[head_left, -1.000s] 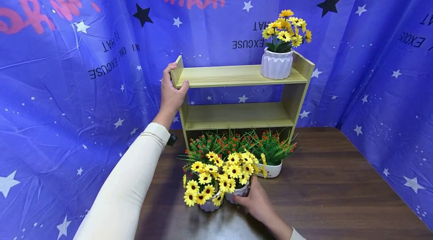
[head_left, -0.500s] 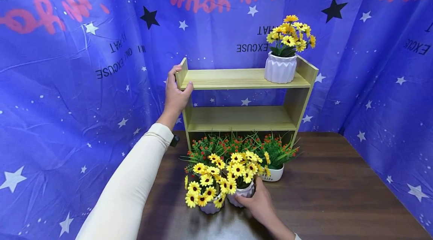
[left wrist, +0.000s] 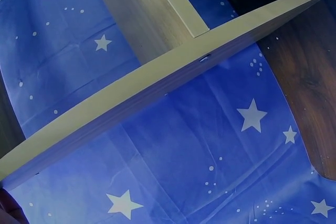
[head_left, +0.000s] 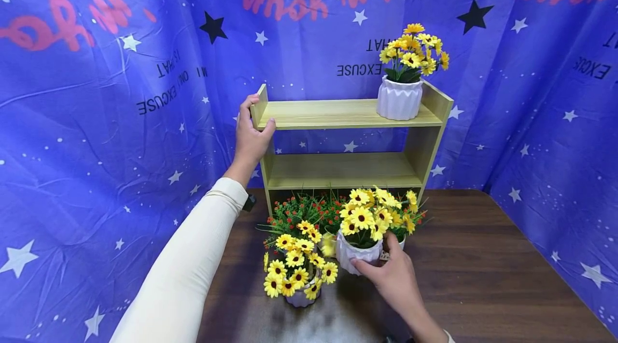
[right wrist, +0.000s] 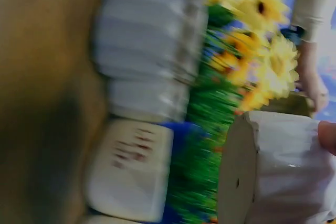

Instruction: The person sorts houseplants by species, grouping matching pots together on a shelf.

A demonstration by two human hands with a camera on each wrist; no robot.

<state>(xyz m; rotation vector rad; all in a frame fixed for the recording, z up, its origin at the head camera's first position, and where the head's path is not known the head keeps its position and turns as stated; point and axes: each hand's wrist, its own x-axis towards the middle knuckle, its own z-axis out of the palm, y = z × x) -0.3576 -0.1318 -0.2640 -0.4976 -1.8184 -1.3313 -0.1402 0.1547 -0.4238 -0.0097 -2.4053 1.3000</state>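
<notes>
My left hand (head_left: 253,136) grips the upper left corner of the wooden shelf (head_left: 345,168), thumb along the front of the top board. In the left wrist view, the shelf's side panel (left wrist: 152,74) crosses the frame. My right hand (head_left: 397,277) holds a ribbed white flowerpot (head_left: 357,252) of yellow daisy-like flowers by its right side, thumb in front. The right wrist view shows this pot's underside (right wrist: 237,174) with a small hole, clear of the table. A matching flowerpot (head_left: 301,296) stands on the table to its left.
A third ribbed flowerpot (head_left: 398,100) of yellow flowers stands at the top board's right end. Red-flowered green plants (head_left: 299,209) line the shelf's foot, one in a white pot with lettering (right wrist: 128,169). The brown table (head_left: 463,278) extends right; a blue starry curtain (head_left: 309,48) hangs behind.
My right hand has lifted the flowerpot off the table and moved it up and slightly right, away from its neighbour. My left hand has kept its grip on the shelf.
</notes>
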